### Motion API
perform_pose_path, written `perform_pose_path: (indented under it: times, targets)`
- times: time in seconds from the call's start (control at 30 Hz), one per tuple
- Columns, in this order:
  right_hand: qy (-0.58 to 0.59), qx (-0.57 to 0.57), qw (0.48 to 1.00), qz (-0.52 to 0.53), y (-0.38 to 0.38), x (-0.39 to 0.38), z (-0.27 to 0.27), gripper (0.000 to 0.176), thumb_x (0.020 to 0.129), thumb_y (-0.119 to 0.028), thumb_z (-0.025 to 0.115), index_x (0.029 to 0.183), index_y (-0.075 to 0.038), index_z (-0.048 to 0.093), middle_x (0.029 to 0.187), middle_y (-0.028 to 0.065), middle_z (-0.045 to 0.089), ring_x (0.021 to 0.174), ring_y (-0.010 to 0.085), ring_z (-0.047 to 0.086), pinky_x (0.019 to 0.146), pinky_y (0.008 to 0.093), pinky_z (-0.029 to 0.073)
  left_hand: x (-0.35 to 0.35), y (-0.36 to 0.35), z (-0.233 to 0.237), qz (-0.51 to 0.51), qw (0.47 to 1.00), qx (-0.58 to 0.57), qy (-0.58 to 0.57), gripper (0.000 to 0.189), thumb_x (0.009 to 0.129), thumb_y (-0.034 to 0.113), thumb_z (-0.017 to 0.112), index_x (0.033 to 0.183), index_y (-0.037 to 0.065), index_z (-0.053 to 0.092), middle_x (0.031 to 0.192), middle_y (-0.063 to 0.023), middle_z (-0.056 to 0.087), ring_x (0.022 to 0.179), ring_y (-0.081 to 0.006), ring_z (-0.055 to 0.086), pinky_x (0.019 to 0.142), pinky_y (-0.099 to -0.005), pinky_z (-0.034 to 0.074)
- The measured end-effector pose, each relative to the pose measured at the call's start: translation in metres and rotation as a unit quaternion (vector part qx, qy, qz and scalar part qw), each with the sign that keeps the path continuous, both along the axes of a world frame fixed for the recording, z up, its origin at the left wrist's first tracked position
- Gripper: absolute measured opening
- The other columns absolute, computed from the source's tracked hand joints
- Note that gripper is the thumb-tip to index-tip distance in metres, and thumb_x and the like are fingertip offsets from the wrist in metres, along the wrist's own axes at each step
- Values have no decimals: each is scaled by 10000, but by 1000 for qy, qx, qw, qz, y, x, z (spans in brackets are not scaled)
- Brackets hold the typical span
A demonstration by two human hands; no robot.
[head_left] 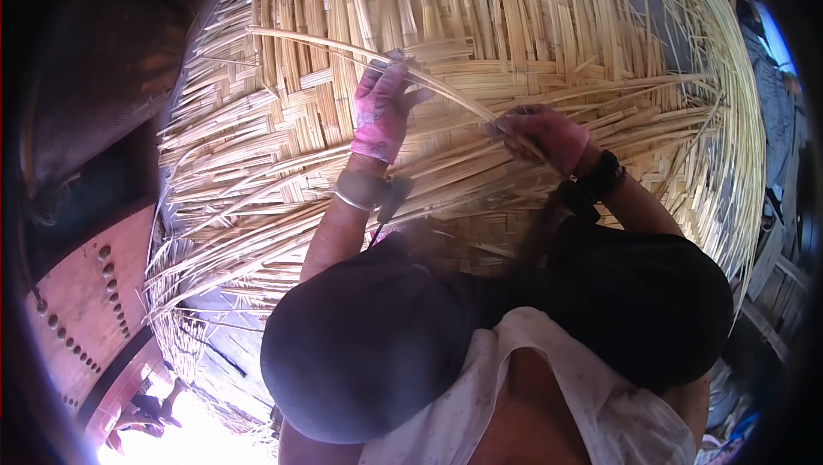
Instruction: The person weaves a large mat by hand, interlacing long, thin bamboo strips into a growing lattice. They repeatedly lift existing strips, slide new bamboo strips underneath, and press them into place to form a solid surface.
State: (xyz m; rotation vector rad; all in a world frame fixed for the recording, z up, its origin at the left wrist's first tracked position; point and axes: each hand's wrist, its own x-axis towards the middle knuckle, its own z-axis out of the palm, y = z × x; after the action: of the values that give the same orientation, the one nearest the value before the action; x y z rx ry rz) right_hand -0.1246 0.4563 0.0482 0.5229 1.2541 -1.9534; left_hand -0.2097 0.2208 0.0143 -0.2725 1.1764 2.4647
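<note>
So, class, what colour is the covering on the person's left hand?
The covering is mostly pink; it shows best in the head view.

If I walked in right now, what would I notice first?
Probably the huge, pale woven mat, which fills most of the view. Then the person's pink-covered left hand and right hand above it, with a long thin strip between them.

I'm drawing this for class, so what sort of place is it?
Probably a weaving spot, perhaps a small workshop: there's a big woven mat with loose ends, loose strips lying across it, and a left hand and right hand holding a thin strip.
</note>
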Motion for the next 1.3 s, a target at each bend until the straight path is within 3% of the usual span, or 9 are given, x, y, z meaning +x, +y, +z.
perform_pose_path:
  times: [0.27,0.4,0.5,0.6,0.7,0.9,1.0,1.2,1.3]
  targets:
    - [75,172,981,57,7,1,-17,221,764,-198,706,877,-16,653,621,-12,565,518,46,505,467,187,385,-13,-21,-11,131,986,-96,-41,36,837,112,593,853,84,578,729,-51,602,675,-180,612,595,-342,563]
    - [121,274,954,17,-6,4,-13,193,750,-198,717,813,-22,673,602,-20,554,526,45,507,469,207,386,7,1,-4,55,997,-17,-57,72,834,144,614,859,93,569,788,-45,596,739,-192,604,684,-370,545]
    - [250,363,898,-11,-23,10,-30,165,737,-182,705,827,-46,681,629,22,587,546,127,566,500,273,430,27,26,-2,-1,996,-38,-85,88,840,149,605,864,77,561,787,-54,589,729,-200,602,691,-368,540]
    - [426,519,740,49,-25,7,-25,162,724,-169,680,859,-79,683,703,80,614,621,240,606,568,336,471,31,31,-4,2,992,-33,-118,100,843,138,596,880,52,560,795,-69,594,729,-203,604,697,-374,540]
    - [428,550,716,37,-27,5,-15,164,724,-162,656,869,-91,684,777,107,622,696,304,606,623,358,486,32,31,-4,16,990,-30,-134,122,844,129,592,906,28,563,809,-82,602,736,-204,608,704,-373,539]
    - [286,371,883,-25,-18,1,-21,201,692,-150,687,880,-79,680,751,90,603,679,249,605,623,319,481,35,31,-5,36,994,-27,-99,115,842,110,596,914,23,574,813,-82,616,721,-194,611,697,-341,535]
    - [228,304,925,14,-14,-1,-18,202,699,-139,697,882,-56,674,772,81,619,692,182,611,623,288,470,37,33,-3,36,997,-37,-52,103,840,113,606,906,39,581,796,-69,620,700,-169,608,661,-311,526]
    - [461,559,686,70,-32,0,-10,156,759,-140,683,822,-5,637,723,59,606,661,72,563,588,259,451,37,33,-11,53,990,-131,-29,109,837,123,618,920,59,587,783,-37,612,677,-128,590,603,-273,503]
    - [217,349,909,71,-32,-5,4,172,766,-166,678,792,-6,620,648,43,571,592,82,545,553,263,446,33,30,-3,42,995,-81,-37,145,826,130,626,936,44,588,766,-26,598,663,-118,574,609,-259,495]
